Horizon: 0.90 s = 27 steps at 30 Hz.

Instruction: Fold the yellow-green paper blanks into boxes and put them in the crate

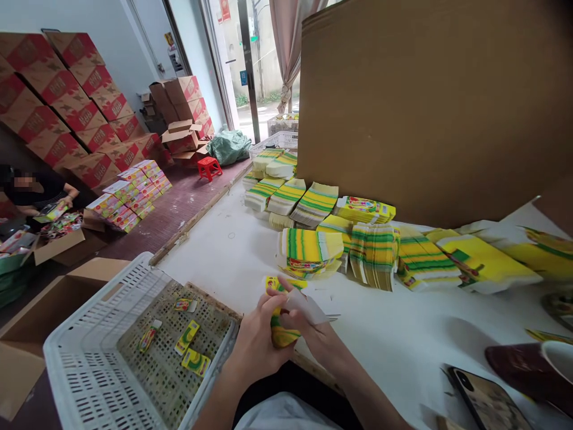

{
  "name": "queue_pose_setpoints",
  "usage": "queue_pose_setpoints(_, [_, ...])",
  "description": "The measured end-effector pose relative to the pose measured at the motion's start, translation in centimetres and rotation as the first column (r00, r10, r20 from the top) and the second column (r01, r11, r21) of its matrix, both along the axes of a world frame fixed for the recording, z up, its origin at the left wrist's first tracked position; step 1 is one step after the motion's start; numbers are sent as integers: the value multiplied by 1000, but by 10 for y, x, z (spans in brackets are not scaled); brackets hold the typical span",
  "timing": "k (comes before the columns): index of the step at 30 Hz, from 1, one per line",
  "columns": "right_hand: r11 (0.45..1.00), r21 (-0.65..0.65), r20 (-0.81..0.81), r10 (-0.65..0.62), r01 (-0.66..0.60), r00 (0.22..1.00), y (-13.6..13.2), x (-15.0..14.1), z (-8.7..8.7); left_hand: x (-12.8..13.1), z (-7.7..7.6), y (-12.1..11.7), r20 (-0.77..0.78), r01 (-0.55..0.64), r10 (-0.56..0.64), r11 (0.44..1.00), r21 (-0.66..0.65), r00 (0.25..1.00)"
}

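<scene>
Just above the near table edge, both my hands are closed around a small yellow-and-green carton [285, 335]. My left hand [257, 337] wraps it from the left. My right hand [308, 327] grips it from the right, its fingers partly hidden. A whitish piece [308, 306] lies against my right fingers; whether it is a carton flap or paper I cannot tell. Just beyond my fingers, another yellow printed piece [272, 283] is partly covered by them. Bundles of flat yellow-green cartons [313, 248] lie across the table in front.
To my left, a white plastic basket [67, 340] contains several small yellow cartons [187, 336]. A large cardboard sheet [425, 107] stands behind the bundles. At right are a phone [486, 397] and a dark cup [514, 364]. A person [40, 194] sits far left near stacked boxes [54, 113].
</scene>
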State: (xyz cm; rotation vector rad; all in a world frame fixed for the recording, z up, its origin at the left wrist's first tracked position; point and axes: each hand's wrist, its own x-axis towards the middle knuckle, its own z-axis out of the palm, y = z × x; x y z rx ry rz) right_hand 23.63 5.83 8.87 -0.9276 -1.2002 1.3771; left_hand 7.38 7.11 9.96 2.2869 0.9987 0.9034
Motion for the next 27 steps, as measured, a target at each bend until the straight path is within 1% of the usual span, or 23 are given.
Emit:
queue_pose_setpoints(2, [993, 112, 88, 26, -36, 996, -2, 3, -4, -1, -2, 1, 1, 16, -16, 998, -55, 1000])
queue_pose_setpoints(4, [969, 227, 240, 44, -100, 970, -3, 6, -5, -2, -5, 2, 11, 13, -12, 994, -108, 1000])
queue_pose_setpoints(6, [930, 322, 395, 40, -179, 918, -3, 7, -4, -1, -10, 3, 30, -20, 24, 991, -131, 999])
queue_pose_setpoints(8, [898, 388, 482, -8, -206, 876, -1, 7, -5, 0, -14, 4, 57, -77, 85, 987, -139, 995])
queue_pose_setpoints(10, [885, 441, 477, -91, -148, 874, 2, 6, -9, 1, -18, 4, 76, -179, 190, 976, -123, 979])
queue_pose_setpoints(12, [885, 465, 429, -187, -39, 884, 5, 6, -14, 1, -17, 4, 65, -293, 297, 954, -65, 953])
queue_pose_setpoints(14, [888, 459, 418, -226, 10, 880, 6, 8, -16, -1, -14, 4, 36, -347, 347, 938, -7, 937])
queue_pose_setpoints(15, [895, 446, 438, -215, -3, 873, 6, 9, -17, -3, -12, 4, 26, -349, 348, 937, 6, 937])
queue_pose_setpoints(19, [927, 344, 573, -83, -148, 815, 6, 17, -8, -14, -5, 6, 0, -310, 310, 951, -12, 951])
queue_pose_setpoints(23, [938, 233, 636, 54, -258, 770, 7, 25, 7, -15, -3, 5, -18, -273, 273, 959, -73, 962])
queue_pose_setpoints(25, [948, 214, 638, 45, -234, 769, 5, 22, 12, -12, -2, 3, -17, -263, 262, 962, -80, 965])
queue_pose_setpoints(27, [961, 233, 609, -26, -148, 793, 3, 13, 12, -11, 0, 2, -7, -264, 264, 962, -68, 964])
